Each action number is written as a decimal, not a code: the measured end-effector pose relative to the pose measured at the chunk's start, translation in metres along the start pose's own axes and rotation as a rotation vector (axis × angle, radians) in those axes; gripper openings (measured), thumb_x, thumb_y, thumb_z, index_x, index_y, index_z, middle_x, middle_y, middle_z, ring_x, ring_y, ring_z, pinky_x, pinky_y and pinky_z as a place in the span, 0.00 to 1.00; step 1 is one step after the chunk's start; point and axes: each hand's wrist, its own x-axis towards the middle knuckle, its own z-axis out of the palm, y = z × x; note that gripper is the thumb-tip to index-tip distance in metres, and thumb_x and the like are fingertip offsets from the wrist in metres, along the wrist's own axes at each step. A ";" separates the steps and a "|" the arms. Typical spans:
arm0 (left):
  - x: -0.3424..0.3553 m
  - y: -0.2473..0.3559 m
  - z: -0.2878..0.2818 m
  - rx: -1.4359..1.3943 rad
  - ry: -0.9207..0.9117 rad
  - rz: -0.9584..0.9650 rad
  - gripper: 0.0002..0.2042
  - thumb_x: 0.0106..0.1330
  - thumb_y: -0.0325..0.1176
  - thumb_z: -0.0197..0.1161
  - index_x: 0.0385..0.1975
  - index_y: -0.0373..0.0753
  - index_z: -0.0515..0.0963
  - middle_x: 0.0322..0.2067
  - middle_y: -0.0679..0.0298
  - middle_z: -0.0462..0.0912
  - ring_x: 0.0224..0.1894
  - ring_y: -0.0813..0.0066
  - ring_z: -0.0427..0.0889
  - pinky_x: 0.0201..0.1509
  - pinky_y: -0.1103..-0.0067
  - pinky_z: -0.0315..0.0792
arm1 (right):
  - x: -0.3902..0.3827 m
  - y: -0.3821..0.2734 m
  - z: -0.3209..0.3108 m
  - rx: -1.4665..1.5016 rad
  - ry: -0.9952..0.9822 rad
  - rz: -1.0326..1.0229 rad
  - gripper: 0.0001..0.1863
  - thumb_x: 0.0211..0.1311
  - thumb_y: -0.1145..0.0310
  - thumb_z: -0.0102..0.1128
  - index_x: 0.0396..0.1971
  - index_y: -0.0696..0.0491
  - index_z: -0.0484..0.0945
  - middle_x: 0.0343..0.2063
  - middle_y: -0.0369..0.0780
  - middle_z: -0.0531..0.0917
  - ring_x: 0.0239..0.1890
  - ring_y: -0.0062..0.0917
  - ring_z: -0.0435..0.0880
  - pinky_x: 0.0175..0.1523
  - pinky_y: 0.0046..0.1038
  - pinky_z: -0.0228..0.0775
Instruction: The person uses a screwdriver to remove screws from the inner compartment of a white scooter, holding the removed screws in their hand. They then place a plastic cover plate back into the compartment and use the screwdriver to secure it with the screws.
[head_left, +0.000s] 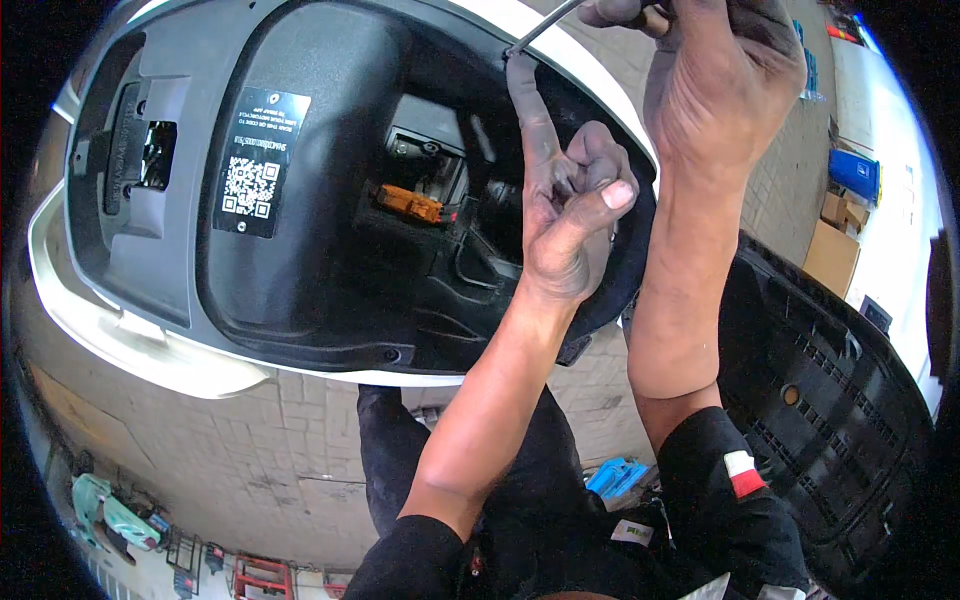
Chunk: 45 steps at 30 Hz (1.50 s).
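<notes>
My right hand (728,85) is closed at the top right around a screwdriver-like tool with a thin metal shaft (545,26). Its handle is largely hidden or beyond the frame. The shaft's tip meets the far rim of a black plastic storage tub (310,300) in a white motorcycle body (150,355). My left hand (572,195) reaches over the tub, holding nothing visible. Its index finger stretches to the tool's tip while the other fingers curl loosely. Below, through an opening in the tub, show an orange connector (410,203) and dark cables.
A black ribbed panel (820,410) stands beside my right arm. A label (262,165) is on the tub wall. Cardboard boxes (832,250) and a blue box (855,176) lie at the right. Blue items (616,478) rest on the paved floor (270,440) near my legs.
</notes>
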 end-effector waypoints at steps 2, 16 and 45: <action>0.000 -0.001 0.000 -0.004 -0.010 0.007 0.59 0.53 0.27 0.66 0.78 0.54 0.27 0.26 0.71 0.64 0.29 0.82 0.65 0.35 0.85 0.61 | 0.000 -0.001 -0.004 -0.010 -0.012 0.007 0.15 0.67 0.61 0.68 0.36 0.61 0.83 0.27 0.48 0.87 0.20 0.20 0.83 0.22 0.20 0.78; -0.002 0.001 -0.002 0.083 -0.003 -0.024 0.57 0.54 0.32 0.66 0.78 0.53 0.29 0.25 0.71 0.64 0.27 0.80 0.65 0.35 0.83 0.61 | -0.017 -0.004 -0.029 0.197 0.006 0.099 0.19 0.77 0.58 0.53 0.41 0.62 0.80 0.26 0.43 0.82 0.27 0.24 0.82 0.35 0.27 0.81; -0.005 0.009 0.007 0.059 0.134 -0.073 0.59 0.54 0.29 0.69 0.79 0.48 0.30 0.23 0.75 0.62 0.28 0.81 0.64 0.45 0.81 0.63 | -0.063 0.010 -0.049 0.200 -0.015 0.043 0.22 0.76 0.55 0.52 0.40 0.63 0.74 0.29 0.50 0.81 0.33 0.37 0.85 0.43 0.45 0.84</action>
